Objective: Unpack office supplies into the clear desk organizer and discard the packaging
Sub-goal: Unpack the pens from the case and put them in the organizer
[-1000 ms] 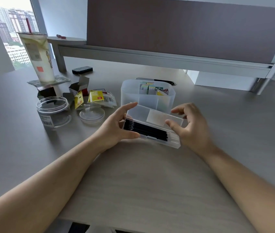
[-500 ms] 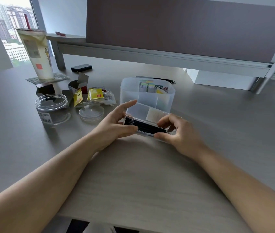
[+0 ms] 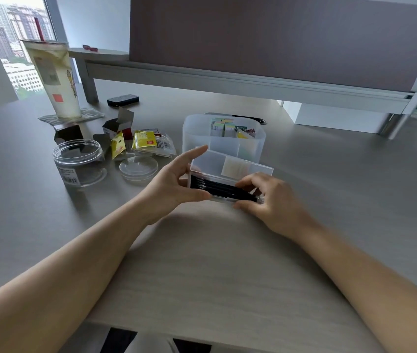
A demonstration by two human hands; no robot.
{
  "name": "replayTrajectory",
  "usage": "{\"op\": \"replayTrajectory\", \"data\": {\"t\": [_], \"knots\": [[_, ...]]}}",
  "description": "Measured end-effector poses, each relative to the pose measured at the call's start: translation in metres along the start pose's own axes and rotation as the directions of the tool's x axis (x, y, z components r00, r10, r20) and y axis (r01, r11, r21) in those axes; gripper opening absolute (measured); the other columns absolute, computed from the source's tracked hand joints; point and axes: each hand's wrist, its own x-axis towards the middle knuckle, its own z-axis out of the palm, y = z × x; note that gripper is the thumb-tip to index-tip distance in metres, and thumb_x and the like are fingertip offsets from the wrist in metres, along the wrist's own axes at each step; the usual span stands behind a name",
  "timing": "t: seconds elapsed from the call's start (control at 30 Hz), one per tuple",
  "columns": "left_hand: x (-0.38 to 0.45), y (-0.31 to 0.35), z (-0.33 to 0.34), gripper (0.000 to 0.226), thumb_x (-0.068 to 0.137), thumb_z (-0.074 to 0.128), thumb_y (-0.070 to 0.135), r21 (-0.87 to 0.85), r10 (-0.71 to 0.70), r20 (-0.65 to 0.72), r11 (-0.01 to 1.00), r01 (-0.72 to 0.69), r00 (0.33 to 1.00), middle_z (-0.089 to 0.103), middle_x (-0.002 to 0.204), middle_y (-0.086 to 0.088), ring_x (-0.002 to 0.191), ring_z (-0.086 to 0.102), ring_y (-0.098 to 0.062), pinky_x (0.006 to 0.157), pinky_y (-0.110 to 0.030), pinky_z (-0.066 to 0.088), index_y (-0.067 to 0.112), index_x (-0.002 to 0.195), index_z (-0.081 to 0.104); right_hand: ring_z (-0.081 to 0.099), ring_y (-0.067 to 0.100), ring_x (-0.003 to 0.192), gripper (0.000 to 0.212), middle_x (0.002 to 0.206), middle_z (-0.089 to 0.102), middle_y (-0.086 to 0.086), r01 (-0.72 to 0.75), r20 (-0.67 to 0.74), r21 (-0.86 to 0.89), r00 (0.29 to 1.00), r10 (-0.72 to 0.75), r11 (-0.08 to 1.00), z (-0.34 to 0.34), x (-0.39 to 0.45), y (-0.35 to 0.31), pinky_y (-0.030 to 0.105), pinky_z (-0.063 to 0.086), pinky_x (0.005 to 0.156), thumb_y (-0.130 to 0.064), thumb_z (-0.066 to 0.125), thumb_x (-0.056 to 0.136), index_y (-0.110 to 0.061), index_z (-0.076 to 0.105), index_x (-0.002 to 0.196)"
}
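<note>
Moved since a sec ago: right hand [image 3: 271,202] dropped from the lid down to the front edge of the pen box [image 3: 230,180], fingers curled in now.
Left hand: left hand [image 3: 174,184] clamps the box's left end, thumb pressed along the front, index finger sticking straight out toward 1 o'clock.
Right hand: pinched shut on the box's right front corner, thumb underneath, fingertips on the black pens [image 3: 217,187].
Pen box: clear, lid tipped up, held just above the tabletop [image 3: 202,263]; can't tell if it touches.
Desk organizer: clear desk organizer [image 3: 250,146] sits right behind the box at 12 o'clock, colourful packs already in it.
Packaging: torn boxes and wrappers [image 3: 141,142] at 10 o'clock, next to an open plastic jar [image 3: 78,163] and its lid [image 3: 138,167].
Far left: tall drink cup [image 3: 54,80] at 10 o'clock, well apart.
</note>
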Motion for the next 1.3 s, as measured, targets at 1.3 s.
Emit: {"op": "replayTrajectory", "data": {"t": [1.3], "knots": [[0.002, -0.003, -0.011, 0.077, 0.071, 0.054, -0.022, -0.121, -0.068, 0.167, 0.989, 0.089, 0.984, 0.057, 0.094, -0.003, 0.073, 0.061, -0.011, 0.072, -0.021, 0.054, 0.043, 0.113, 0.047, 0.047, 0.001, 0.06, 0.013, 0.068, 0.052, -0.01, -0.174, 0.334, 0.078, 0.932, 0.139, 0.982, -0.018, 0.022, 0.0, 0.006, 0.035, 0.052, -0.011, 0.068, 0.074, -0.018, 0.058, 0.079]]}}
